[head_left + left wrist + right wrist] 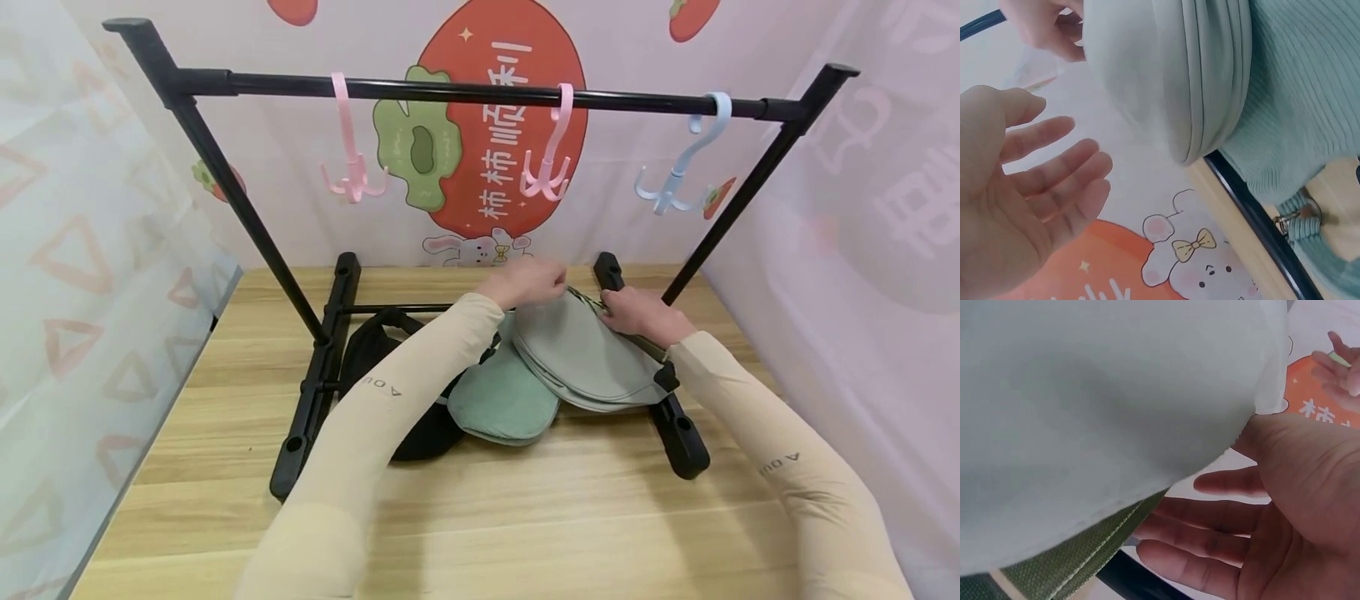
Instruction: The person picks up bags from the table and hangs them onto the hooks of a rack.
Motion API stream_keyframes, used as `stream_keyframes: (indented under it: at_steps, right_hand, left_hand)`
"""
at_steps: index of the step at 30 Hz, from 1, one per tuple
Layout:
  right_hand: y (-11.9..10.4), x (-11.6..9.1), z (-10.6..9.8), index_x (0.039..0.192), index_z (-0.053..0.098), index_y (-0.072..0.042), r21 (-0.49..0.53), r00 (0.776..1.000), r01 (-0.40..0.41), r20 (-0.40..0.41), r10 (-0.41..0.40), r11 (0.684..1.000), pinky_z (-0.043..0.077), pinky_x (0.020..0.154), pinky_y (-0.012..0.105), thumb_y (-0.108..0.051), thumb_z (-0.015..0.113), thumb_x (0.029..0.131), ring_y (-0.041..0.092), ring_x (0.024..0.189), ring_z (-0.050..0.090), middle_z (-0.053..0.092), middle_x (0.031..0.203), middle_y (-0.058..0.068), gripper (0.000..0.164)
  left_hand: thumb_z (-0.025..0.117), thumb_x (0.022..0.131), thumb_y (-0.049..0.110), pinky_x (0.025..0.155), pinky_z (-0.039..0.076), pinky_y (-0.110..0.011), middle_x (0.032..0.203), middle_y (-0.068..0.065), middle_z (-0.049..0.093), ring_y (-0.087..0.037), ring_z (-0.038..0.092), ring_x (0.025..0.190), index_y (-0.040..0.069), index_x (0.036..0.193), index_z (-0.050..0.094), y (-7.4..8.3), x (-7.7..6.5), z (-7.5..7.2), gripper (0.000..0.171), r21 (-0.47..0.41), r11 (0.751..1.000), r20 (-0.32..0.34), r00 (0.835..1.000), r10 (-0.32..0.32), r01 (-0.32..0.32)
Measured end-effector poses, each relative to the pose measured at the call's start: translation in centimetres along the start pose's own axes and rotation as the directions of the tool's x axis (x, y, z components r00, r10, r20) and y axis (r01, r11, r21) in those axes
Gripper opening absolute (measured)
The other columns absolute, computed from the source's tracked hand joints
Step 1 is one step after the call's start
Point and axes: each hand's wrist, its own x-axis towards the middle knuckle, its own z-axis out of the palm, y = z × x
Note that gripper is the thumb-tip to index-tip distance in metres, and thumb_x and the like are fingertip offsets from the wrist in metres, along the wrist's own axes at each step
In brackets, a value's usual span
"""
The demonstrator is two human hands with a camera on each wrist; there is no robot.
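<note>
A light grey shoulder bag lies tilted at the right, partly over a mint-green corduroy bag. My right hand holds the grey bag at its upper right edge. In the right wrist view its thumb goes behind the grey fabric, and the fingertips meet an olive-green woven strap. Just past the grey bag's top edge is my left hand. The left wrist view shows this left hand with relaxed fingers apart and nothing in them.
A black bag lies left of the mint-green one, partly hidden by my left sleeve. Over the bags stands a black rack on the wooden table. Two pink hooks and a blue hook hang from its bar.
</note>
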Motion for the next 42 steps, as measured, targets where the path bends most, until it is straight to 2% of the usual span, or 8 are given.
stream_keyframes:
  at_steps: [7,12,15,20,30,34,38,42]
  right_hand:
    - [0.2,0.7,0.4,0.087,0.055,-0.007,0.035,0.995,-0.066,0.083,0.063,0.997,0.036,0.056,0.033,-0.020,0.054,0.097,0.022,0.063,0.049,0.053,0.071,0.008,0.017]
    - [0.0,1.0,0.3,0.091,0.056,-0.007,0.042,0.988,-0.094,0.129,0.088,0.995,0.037,0.059,0.033,-0.021,0.058,0.096,0.023,0.066,0.051,0.053,0.074,0.008,0.015]
    - [-0.1,1.0,0.2,0.096,0.056,-0.007,0.044,0.987,-0.092,0.138,0.085,0.995,0.038,0.059,0.034,-0.020,0.059,0.096,0.024,0.068,0.052,0.057,0.078,0.009,0.013]
    - [-0.1,1.1,0.4,0.102,0.057,-0.006,0.060,0.990,-0.077,0.126,0.069,0.995,0.038,0.059,0.034,-0.016,0.058,0.096,0.025,0.068,0.052,0.058,0.079,0.010,0.012]
    - [0.2,0.8,0.4,0.100,0.057,-0.004,0.114,0.996,-0.048,0.074,0.039,0.992,0.039,0.056,0.032,-0.016,0.058,0.096,0.022,0.062,0.052,0.058,0.074,0.010,0.013]
    - [0.4,0.3,-0.1,0.101,0.056,-0.003,0.168,0.997,-0.039,0.070,0.027,0.985,0.037,0.055,0.030,-0.016,0.054,0.097,0.019,0.056,0.049,0.053,0.067,0.007,0.014]
    - [0.3,-0.1,-0.7,0.111,0.057,0.000,0.226,0.999,-0.020,0.047,0.010,0.974,0.038,0.055,0.030,-0.016,0.052,0.097,0.018,0.055,0.048,0.054,0.066,0.006,0.021]
    - [0.0,-0.3,-1.1,0.103,0.056,-0.002,0.259,1.000,0.013,-0.007,-0.011,0.966,0.037,0.057,0.031,-0.015,0.052,0.097,0.018,0.055,0.046,0.050,0.065,0.005,0.015]
  left_hand:
    - [0.051,0.101,0.028,0.070,0.045,-0.026,0.094,0.000,0.059,-0.015,0.055,0.085,0.016,0.108,0.062,0.7,1.6,1.3,0.017,-0.090,0.996,-0.020,1.000,0.002,-0.004]
    - [0.049,0.102,0.028,0.074,0.045,-0.027,0.100,0.001,0.060,-0.015,0.054,0.089,0.016,0.111,0.062,1.2,2.6,2.6,0.019,-0.079,0.997,-0.066,0.998,0.012,-0.017]
    - [0.049,0.102,0.028,0.081,0.047,-0.028,0.109,0.000,0.061,-0.015,0.053,0.095,0.014,0.118,0.060,1.5,3.2,3.4,0.024,-0.053,0.998,-0.098,0.995,0.022,-0.027]
    - [0.048,0.102,0.028,0.089,0.046,-0.032,0.118,-0.003,0.059,-0.017,0.052,0.104,0.013,0.125,0.056,1.6,4.0,4.5,0.028,-0.018,0.999,-0.132,0.991,0.024,-0.027]
    - [0.048,0.102,0.025,0.096,0.045,-0.033,0.121,-0.003,0.063,-0.018,0.055,0.111,0.014,0.123,0.061,1.3,4.2,5.5,0.027,0.025,0.998,-0.187,0.980,0.063,-0.060]
    - [0.051,0.102,0.027,0.096,0.045,-0.034,0.124,-0.004,0.061,-0.019,0.054,0.113,0.014,0.127,0.059,1.2,4.1,5.4,0.030,0.016,0.998,-0.180,0.982,0.060,-0.059]
    - [0.057,0.099,0.027,0.097,0.044,-0.035,0.127,-0.004,0.057,-0.019,0.052,0.113,0.015,0.131,0.056,1.1,4.0,5.4,0.034,-0.001,0.999,-0.163,0.985,0.050,-0.051]
    - [0.057,0.099,0.028,0.099,0.043,-0.035,0.130,-0.004,0.055,-0.020,0.049,0.117,0.018,0.135,0.052,1.2,3.9,5.5,0.038,0.015,0.999,-0.149,0.988,0.041,-0.040]
